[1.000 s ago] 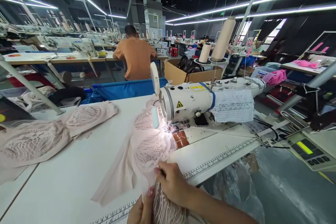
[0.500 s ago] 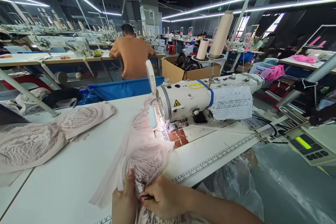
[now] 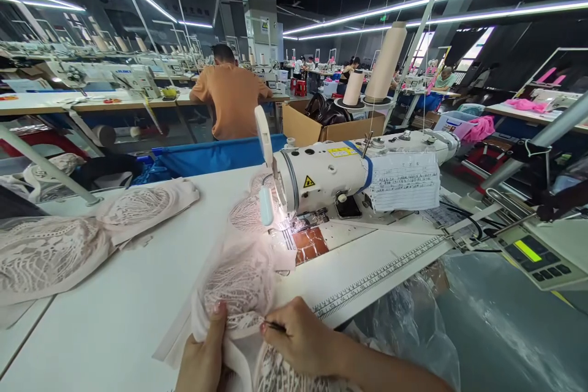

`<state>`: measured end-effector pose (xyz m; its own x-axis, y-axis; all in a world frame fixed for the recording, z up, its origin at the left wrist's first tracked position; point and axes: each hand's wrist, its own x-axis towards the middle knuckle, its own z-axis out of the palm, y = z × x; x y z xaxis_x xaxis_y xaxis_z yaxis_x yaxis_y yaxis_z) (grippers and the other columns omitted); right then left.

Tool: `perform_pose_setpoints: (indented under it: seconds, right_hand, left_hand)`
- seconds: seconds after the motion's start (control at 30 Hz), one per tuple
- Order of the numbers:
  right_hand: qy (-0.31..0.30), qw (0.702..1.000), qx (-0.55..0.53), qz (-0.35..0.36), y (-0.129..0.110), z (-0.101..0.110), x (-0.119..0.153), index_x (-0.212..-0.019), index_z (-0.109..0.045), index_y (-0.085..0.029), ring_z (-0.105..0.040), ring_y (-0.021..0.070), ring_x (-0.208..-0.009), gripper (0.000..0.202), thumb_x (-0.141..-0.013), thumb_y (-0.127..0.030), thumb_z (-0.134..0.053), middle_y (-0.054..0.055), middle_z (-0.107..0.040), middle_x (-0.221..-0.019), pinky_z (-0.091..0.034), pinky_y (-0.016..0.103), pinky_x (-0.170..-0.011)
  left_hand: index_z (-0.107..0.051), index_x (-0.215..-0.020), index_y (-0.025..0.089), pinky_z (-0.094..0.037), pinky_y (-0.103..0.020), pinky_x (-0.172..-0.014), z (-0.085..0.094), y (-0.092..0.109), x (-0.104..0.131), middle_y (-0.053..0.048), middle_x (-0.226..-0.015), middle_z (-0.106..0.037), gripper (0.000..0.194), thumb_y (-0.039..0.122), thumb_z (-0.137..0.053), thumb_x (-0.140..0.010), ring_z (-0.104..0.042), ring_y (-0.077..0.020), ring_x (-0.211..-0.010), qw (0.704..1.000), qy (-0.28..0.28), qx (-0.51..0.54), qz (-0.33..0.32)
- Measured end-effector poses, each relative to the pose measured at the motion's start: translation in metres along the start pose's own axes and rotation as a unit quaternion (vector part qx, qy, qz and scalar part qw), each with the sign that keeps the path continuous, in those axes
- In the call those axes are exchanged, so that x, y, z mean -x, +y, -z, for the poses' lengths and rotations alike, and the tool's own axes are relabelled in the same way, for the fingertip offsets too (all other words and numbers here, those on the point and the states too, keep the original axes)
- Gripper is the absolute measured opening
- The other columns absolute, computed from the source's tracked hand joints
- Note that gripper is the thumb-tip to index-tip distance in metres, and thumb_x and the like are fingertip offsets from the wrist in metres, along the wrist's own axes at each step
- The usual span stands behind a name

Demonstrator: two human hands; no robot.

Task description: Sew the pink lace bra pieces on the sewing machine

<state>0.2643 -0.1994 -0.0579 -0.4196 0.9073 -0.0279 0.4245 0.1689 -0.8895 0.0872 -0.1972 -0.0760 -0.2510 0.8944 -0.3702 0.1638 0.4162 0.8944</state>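
Observation:
A pale pink lace bra (image 3: pixel 239 278) lies across the table's front, its far end under the lit needle area of a white sewing machine (image 3: pixel 316 177). My left hand (image 3: pixel 204 346) is closed on the near cup's edge, thumb on top and the other fingers hidden beneath. Pinched in my right hand (image 3: pixel 303 337) is a thin dark pointed tool (image 3: pixel 275 326), whose exact kind I cannot make out. Its tip is at the lace edge, just right of my left thumb. More lace (image 3: pixel 287 373) hangs below both hands.
Another lace bra (image 3: pixel 55 251) rests on the table at left. A printed ruler (image 3: pixel 381 278) runs along the front edge. Thread cones (image 3: pixel 386 64) stand behind the machine, and a control panel (image 3: pixel 535 254) is at right. A person in an orange shirt (image 3: pixel 234 98) sits ahead.
My right hand has moved slightly right, and the dark tool shows more clearly. My left hand has shifted left and down, and the near cup has moved left with its edge spread out.

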Motion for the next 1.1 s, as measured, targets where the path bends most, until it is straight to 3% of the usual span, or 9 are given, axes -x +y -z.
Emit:
perform_pose_setpoints:
  seconds: [0.13, 0.27, 0.43, 0.53, 0.63, 0.7, 0.83, 1.0, 1.1]
  right_hand:
    - [-0.002, 0.998, 0.027, -0.059, -0.006, 0.012, 0.001, -0.054, -0.023, -0.023, -0.027, 0.0070, -0.050, 0.043, -0.087, -0.016, -0.049, -0.007, -0.020, -0.052, -0.022, 0.023, -0.046]
    - [-0.031, 0.990, 0.098, -0.097, -0.015, 0.020, 0.000, -0.054, -0.039, -0.021, -0.041, 0.0097, -0.051, 0.038, -0.087, -0.020, -0.057, -0.006, -0.039, -0.050, -0.030, 0.023, -0.052]
    - [-0.032, 0.966, 0.214, -0.142, -0.009, 0.033, 0.012, -0.090, -0.067, -0.015, -0.058, 0.0188, -0.066, 0.014, -0.088, -0.011, -0.053, 0.008, -0.069, -0.076, -0.028, 0.027, -0.058]
    - [-0.073, 0.953, 0.259, -0.140, -0.007, 0.054, 0.011, -0.084, -0.069, -0.016, -0.058, 0.0185, -0.062, 0.026, -0.083, -0.002, -0.048, 0.007, -0.068, -0.071, -0.025, 0.027, -0.056]
    - [-0.132, 0.923, 0.346, -0.106, -0.021, 0.089, 0.003, -0.083, -0.072, -0.019, -0.063, 0.0206, -0.069, 0.020, -0.090, -0.014, -0.055, 0.007, -0.071, -0.075, -0.027, 0.026, -0.057]
    - [-0.173, 0.909, 0.374, -0.060, -0.032, 0.114, -0.005, -0.084, -0.073, -0.022, -0.067, 0.0215, -0.075, 0.014, -0.091, -0.025, -0.062, 0.006, -0.074, -0.080, -0.030, 0.026, -0.059]
    - [-0.133, 0.868, 0.472, -0.073, -0.028, 0.144, -0.019, -0.073, -0.068, -0.021, -0.064, 0.0196, -0.064, 0.017, -0.088, -0.019, -0.063, 0.003, -0.071, -0.070, -0.032, 0.028, -0.058]
    - [0.091, 0.888, 0.443, -0.077, 0.029, 0.124, -0.042, -0.099, -0.068, -0.020, -0.069, 0.0220, -0.082, 0.018, -0.089, -0.017, -0.054, 0.010, -0.073, -0.102, -0.041, 0.028, -0.062]
    - [0.169, 0.902, 0.392, -0.063, 0.057, 0.111, -0.057, -0.088, -0.065, -0.022, -0.066, 0.0196, -0.071, 0.013, -0.089, -0.027, -0.053, 0.005, -0.073, -0.085, -0.042, 0.027, -0.059]
  left_hand:
    - [-0.069, -0.102, 0.012, -0.058, -0.039, -0.064, 0.000, 0.027, -0.006, -0.004, -0.060, -0.067, 0.046, 0.051, -0.074, -0.078, -0.069, -0.0295, -0.063, 0.990, -0.070, 0.093, 0.073]
    - [-0.063, -0.119, 0.019, -0.061, -0.035, -0.071, 0.016, 0.057, -0.045, -0.006, -0.089, -0.074, 0.055, 0.028, -0.083, -0.068, -0.072, -0.0248, -0.076, 0.978, -0.112, 0.175, 0.007]
    - [-0.045, -0.141, 0.018, -0.061, -0.045, -0.084, 0.055, 0.069, -0.094, -0.014, -0.125, -0.063, 0.071, 0.023, -0.073, -0.075, -0.069, -0.0272, -0.096, 0.990, 0.081, -0.006, -0.118]
    - [-0.046, -0.142, 0.017, -0.045, -0.059, -0.109, 0.048, 0.059, -0.092, -0.019, -0.144, -0.048, 0.066, 0.015, -0.068, -0.080, -0.052, -0.0353, -0.130, 0.903, 0.207, -0.191, -0.325]
    - [-0.061, -0.128, 0.024, -0.043, -0.048, -0.114, 0.005, 0.044, -0.069, -0.011, -0.139, -0.058, 0.035, 0.014, -0.054, -0.095, -0.052, -0.0276, -0.133, 0.720, -0.090, -0.349, -0.593]
    - [-0.058, -0.134, 0.021, -0.040, -0.042, -0.117, -0.031, 0.038, -0.053, -0.011, -0.144, -0.058, 0.034, 0.021, -0.047, -0.102, -0.049, -0.0251, -0.138, 0.616, -0.268, -0.396, -0.626]
    - [-0.047, -0.144, 0.007, -0.034, -0.053, -0.119, -0.077, 0.040, -0.046, -0.023, -0.150, -0.049, 0.052, 0.035, -0.050, -0.100, -0.041, -0.0367, -0.143, 0.611, -0.285, -0.414, -0.612]
    - [-0.053, -0.139, 0.010, -0.038, -0.049, -0.118, -0.080, 0.054, -0.073, -0.020, -0.146, -0.055, 0.048, 0.037, -0.053, -0.099, -0.048, -0.0307, -0.139, 0.612, -0.307, -0.363, -0.632]
    - [-0.059, -0.128, 0.014, -0.051, -0.037, -0.103, -0.082, 0.058, -0.082, -0.013, -0.125, -0.069, 0.031, 0.016, -0.043, -0.101, -0.062, -0.0211, -0.120, 0.644, -0.299, -0.365, -0.602]
